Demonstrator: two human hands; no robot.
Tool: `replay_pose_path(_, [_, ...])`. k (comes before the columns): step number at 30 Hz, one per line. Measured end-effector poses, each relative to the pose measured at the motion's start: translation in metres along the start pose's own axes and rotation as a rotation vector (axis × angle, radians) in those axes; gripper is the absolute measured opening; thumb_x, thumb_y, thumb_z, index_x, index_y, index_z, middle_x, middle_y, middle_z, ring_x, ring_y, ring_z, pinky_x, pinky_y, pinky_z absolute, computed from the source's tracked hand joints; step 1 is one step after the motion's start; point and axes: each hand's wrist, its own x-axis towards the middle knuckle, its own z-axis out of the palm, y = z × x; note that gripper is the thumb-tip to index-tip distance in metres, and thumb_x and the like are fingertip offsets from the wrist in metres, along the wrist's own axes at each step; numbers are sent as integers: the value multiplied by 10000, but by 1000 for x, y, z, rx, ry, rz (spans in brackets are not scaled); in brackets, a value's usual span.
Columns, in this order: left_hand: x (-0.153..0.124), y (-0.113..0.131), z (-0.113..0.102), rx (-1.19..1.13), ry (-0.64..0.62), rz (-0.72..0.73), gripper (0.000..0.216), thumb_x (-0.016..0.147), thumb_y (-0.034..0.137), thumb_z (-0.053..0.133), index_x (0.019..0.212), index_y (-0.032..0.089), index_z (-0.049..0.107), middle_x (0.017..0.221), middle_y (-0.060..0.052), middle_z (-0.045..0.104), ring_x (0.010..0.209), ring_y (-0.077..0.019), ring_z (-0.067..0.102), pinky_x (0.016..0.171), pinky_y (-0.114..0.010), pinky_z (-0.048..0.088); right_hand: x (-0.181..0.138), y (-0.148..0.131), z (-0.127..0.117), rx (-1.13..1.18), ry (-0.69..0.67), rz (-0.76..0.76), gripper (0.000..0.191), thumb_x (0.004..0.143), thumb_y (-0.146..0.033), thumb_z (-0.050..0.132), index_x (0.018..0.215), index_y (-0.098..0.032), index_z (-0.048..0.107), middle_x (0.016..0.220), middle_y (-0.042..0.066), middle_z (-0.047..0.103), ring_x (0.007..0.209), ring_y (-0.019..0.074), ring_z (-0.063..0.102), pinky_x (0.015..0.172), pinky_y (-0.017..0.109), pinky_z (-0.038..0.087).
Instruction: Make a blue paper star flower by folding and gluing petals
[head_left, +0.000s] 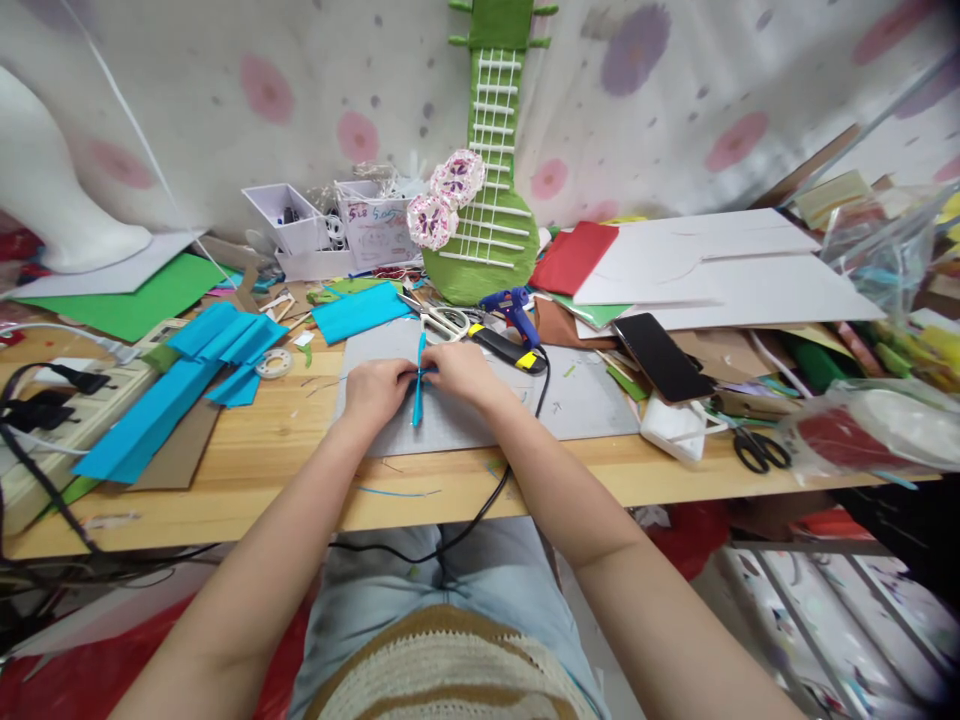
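A narrow folded strip of blue paper point(417, 408) stands out between my hands, pinched at its middle, with its ends pointing away from me and towards me. My left hand point(376, 388) closes its fingertips on the strip from the left. From the right, my right hand point(459, 368) pinches the same spot, its fingertips almost touching the left ones. Both hands rest low over a grey cutting mat point(592, 405). Just beyond the right hand lie scissors with pale handles point(448, 322), a black and yellow utility knife point(508, 348) and a blue glue gun point(513, 308).
Folded blue paper point(161, 405) lies at the left beside a power strip point(112, 400). A green lute-shaped model point(480, 245) leans on the back curtain. At the right are a phone point(663, 358), black scissors point(761, 450) and white boards point(765, 290). The glue gun's black cord point(501, 488) hangs over the front edge.
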Motion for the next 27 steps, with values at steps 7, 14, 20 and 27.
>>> replay_pose_path(7, [3,-5,0,112,-53,124,259,803,312,513,975,221,684,906,-73,692,899,-240,611,798,-339,424,-3,3,3,-1,-16,-9,243,806,-259,531,1014,-217,649,1028,72,674,970,209,594,727,266,389])
replay_pose_path(14, [4,-1,-1,162,-31,50,267,791,269,488,932,244,713,856,-74,695,875,-243,614,786,-348,423,-1,-1,6,-62,5,-36,230,829,-252,473,920,-184,673,947,95,685,918,229,611,690,285,374])
replay_pose_path(20, [2,6,-2,169,-46,29,274,774,254,484,922,231,714,859,-77,696,869,-242,615,773,-344,420,-4,3,8,-54,5,-66,209,821,-209,488,932,-181,662,963,84,680,926,210,594,688,278,362])
replay_pose_path(27, [0,5,-4,190,-7,92,281,800,296,475,967,228,690,856,-87,682,893,-249,605,772,-352,410,-5,4,9,-37,63,-94,169,827,-266,538,883,-172,667,912,80,684,936,211,552,697,278,350])
